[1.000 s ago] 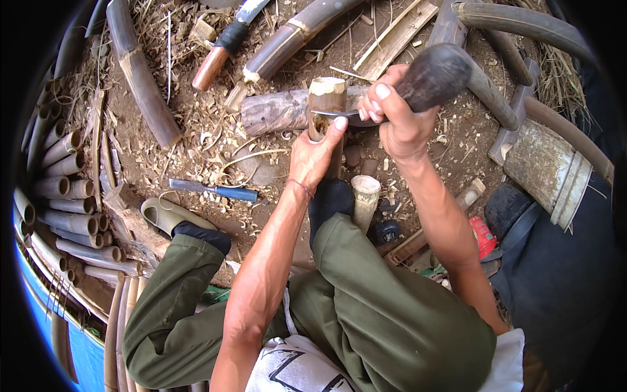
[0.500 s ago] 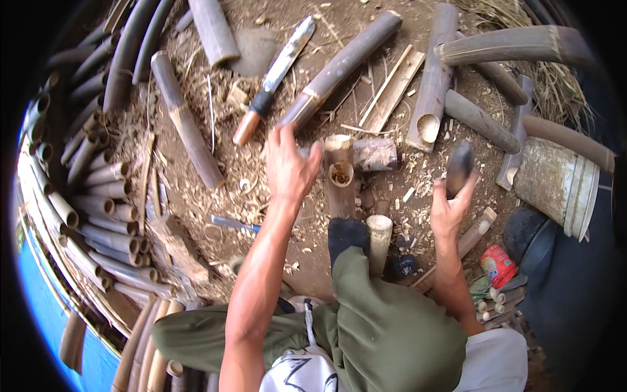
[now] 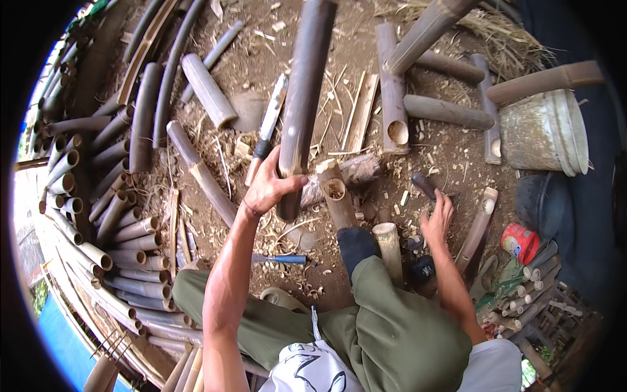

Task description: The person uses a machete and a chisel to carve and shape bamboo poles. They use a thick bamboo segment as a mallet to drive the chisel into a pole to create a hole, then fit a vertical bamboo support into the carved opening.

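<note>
My left hand (image 3: 274,181) is wrapped round the lower part of a dark bamboo pole (image 3: 305,85), which is raised off the ground and points away from me. Fingers apart, my right hand (image 3: 439,221) hovers just short of a dark, rounded oblong object (image 3: 424,185) lying on the dirt. Between my hands is a bamboo piece with a notched hole (image 3: 337,196), its near end under my dark-socked foot (image 3: 359,248). A machete (image 3: 270,124) with a black and brown handle lies beyond my left hand. Nearer me rests a blue-handled chisel (image 3: 287,259).
Cut bamboo tubes (image 3: 140,261) are stacked along the left. Joined bamboo poles (image 3: 450,111) lie at the far right, beside a dirty white bucket (image 3: 542,130). A red packet (image 3: 520,244) sits at right, and a short upright bamboo (image 3: 389,248) stands by my knee. Shavings cover the dirt.
My left hand has taken hold of the bamboo pole and lifted it. My right hand has let go of the dark oblong object, which now lies on the ground. The view has shifted.
</note>
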The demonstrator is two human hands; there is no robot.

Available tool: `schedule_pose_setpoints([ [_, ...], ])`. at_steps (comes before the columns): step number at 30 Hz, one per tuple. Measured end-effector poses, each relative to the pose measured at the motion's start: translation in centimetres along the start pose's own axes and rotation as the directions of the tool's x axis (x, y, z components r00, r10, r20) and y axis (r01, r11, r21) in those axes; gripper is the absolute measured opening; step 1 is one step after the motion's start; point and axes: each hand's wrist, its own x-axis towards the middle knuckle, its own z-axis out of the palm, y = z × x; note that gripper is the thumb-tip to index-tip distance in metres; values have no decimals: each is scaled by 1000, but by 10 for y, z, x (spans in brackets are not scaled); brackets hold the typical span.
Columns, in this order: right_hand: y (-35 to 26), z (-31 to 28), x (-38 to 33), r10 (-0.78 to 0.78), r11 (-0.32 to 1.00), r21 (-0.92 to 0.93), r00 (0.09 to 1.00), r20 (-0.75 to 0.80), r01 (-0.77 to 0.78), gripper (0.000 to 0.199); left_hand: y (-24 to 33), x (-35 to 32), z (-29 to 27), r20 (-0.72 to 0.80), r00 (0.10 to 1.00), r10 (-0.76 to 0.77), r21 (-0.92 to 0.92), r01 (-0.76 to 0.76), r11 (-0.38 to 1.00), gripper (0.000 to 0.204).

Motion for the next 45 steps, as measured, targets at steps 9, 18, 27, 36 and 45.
schedule_pose_setpoints([
  [9,-85,-89,-41,-51,891,435,982,-181,127,63,88,5,33,-108,967,230,-220,-249,943,53],
  [18,-161,-182,-29,-207,715,579,910,-359,391,49,49,-27,71,23,943,333,-249,-317,915,65],
  [27,-281,-305,3,-555,369,434,569,-606,822,40,21,-49,84,117,792,600,136,-611,780,74],
  [36,-335,-315,49,-870,488,113,492,-14,866,58,72,-46,66,354,772,528,173,-609,774,75],
  [45,-312,-273,73,-668,-38,954,702,-246,298,43,118,-63,73,326,790,519,-58,-531,845,64],
])
